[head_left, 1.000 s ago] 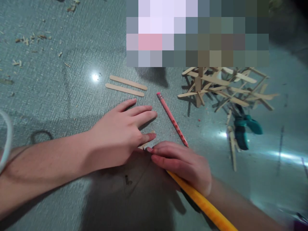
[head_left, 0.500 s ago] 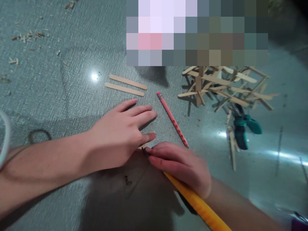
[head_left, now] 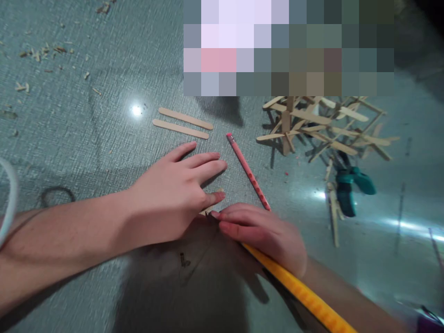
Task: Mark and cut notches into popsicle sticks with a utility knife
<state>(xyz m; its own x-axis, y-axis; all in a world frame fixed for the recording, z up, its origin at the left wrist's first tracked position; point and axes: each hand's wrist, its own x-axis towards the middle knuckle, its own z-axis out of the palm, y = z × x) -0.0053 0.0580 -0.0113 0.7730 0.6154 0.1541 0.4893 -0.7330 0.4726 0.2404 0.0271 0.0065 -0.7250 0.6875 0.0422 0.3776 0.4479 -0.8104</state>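
My left hand point(head_left: 176, 185) lies palm down on the table with its fingers spread. Under its thumb a pale bit of wood point(head_left: 205, 212) shows, mostly covered. Close beside that thumb, my right hand point(head_left: 262, 236) is closed around a long yellow tool point(head_left: 294, 282) with a thin dark tip; its exact kind is not clear. The tip touches or nearly touches the wood. A pink pencil point(head_left: 248, 171) lies just beyond my right hand. Past my left fingertips, two craft sticks point(head_left: 185, 119) lie side by side.
At the right stands a lattice of craft sticks point(head_left: 312, 118). Nearer lie teal-handled pliers or cutters point(head_left: 347, 189) and a stick piece point(head_left: 333, 217). Wood scraps point(head_left: 40, 53) litter the upper left. A white cable or tube point(head_left: 9, 199) curves in at the left edge.
The yellow tool and my right hand shift slightly back and forth, first toward the left, then back right. My left hand, the pencil and the sticks stay put.
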